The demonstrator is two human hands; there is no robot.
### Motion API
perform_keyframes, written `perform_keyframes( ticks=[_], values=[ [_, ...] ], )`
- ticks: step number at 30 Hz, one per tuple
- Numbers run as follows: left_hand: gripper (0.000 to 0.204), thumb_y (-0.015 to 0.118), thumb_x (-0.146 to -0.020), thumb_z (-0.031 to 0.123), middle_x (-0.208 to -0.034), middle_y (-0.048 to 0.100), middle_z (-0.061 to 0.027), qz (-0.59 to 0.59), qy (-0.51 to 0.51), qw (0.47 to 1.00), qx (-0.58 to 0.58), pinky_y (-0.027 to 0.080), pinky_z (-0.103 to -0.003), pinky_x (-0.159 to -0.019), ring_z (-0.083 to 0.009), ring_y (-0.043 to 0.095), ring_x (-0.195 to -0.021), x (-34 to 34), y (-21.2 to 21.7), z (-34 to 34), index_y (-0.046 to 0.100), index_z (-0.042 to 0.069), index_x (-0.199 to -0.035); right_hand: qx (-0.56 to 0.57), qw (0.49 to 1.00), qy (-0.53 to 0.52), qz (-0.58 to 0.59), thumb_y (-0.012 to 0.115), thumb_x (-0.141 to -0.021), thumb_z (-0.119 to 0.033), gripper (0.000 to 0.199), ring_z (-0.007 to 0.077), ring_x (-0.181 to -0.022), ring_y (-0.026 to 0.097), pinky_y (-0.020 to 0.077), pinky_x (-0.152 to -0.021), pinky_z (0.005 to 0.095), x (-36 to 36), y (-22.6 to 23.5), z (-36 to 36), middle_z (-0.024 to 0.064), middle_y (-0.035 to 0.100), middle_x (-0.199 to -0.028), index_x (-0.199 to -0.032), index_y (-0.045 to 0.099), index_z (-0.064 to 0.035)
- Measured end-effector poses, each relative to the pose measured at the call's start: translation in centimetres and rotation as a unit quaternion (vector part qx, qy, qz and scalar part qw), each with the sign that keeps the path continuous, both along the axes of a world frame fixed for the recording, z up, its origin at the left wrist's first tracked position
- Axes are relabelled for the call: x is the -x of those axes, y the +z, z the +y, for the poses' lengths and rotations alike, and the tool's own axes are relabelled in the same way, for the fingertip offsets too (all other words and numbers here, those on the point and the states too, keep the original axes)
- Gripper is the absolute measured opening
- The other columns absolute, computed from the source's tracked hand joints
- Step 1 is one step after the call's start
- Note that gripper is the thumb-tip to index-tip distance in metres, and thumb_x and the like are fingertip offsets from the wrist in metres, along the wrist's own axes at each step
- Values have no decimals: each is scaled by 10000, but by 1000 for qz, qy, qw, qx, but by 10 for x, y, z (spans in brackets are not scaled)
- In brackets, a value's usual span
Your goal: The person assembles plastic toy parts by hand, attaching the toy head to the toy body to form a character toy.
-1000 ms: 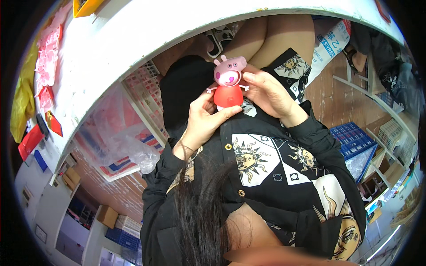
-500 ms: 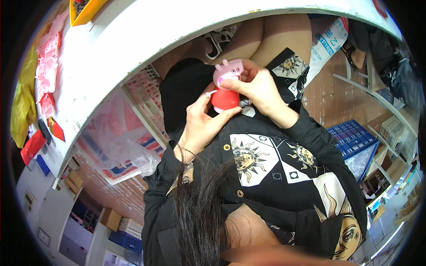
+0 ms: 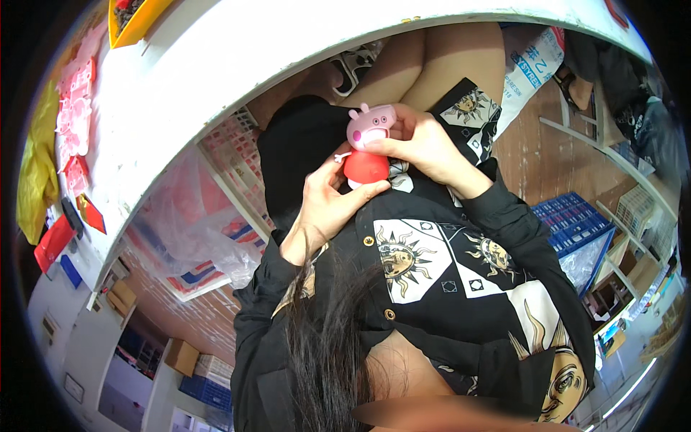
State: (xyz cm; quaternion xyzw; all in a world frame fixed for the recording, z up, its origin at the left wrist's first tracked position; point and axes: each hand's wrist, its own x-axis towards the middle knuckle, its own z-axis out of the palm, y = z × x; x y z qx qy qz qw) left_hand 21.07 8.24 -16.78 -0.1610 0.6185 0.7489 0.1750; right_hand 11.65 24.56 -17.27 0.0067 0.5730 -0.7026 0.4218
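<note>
A toy pig figure [image 3: 366, 167] with a pink head and a red body is held upright over my lap, between my two hands. My left hand [image 3: 324, 205] is closed round the lower red body, its thumb along the base. Up at the pink head, my right hand [image 3: 425, 147] grips from the right, the thumb lying across the mouth area and the fingers behind the head. One small pale arm of the toy sticks out on its left side, by my left fingers. The back of the toy is hidden.
A white table [image 3: 216, 65] curves along the far side, bearing a row of pink plastic parts [image 3: 75, 115], a yellow bag [image 3: 39, 165] and a yellow bin [image 3: 137, 20]. Left below are crates with plastic film [image 3: 201, 223]. Blue crates [image 3: 572, 223] stand at right, near a white sack [image 3: 529, 72].
My right thumb has slid from the toy's cheek down to its mouth area, uncovering more of the face. The toy has turned slightly; both hands keep their hold.
</note>
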Motion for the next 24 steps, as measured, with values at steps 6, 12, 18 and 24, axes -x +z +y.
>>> perform_keyframes(
  ticks=[6,12,18,24],
  values=[
    [622,816,-703,113,-1125,599,-111,-51,-21,998,-16,452,-299,-925,-169,588,-1026,2,-1,-6,509,-43,-1221,82,993,63,-50,631,-896,-234,429,143,-1053,583,454,-924,278,7,-16,21,112,623,-1137,-1220,533,30],
    [725,843,-571,99,-994,575,-150,259,-83,866,419,498,-319,-794,-247,587,-909,20,54,-20,548,-23,-1222,114,993,-24,-33,516,-963,-198,467,171,-1147,516,414,-983,308,-9,40,5,124,503,-1294,-1334,376,50],
    [700,787,-540,6,-1103,441,-136,461,3,681,570,508,-277,-652,-239,510,-952,50,137,-21,626,139,-1208,263,942,-28,205,502,-903,15,732,236,-1299,377,319,-1067,368,-8,105,-14,153,283,-1450,-1472,41,-9],
    [631,609,-684,-58,-1267,425,-224,431,-157,683,568,460,-411,-915,-389,490,-1128,92,183,-4,520,73,-1295,275,923,-55,264,506,-857,-39,709,210,-1257,399,342,-1036,332,38,97,-35,145,376,-1351,-1444,110,-17]
  ],
)
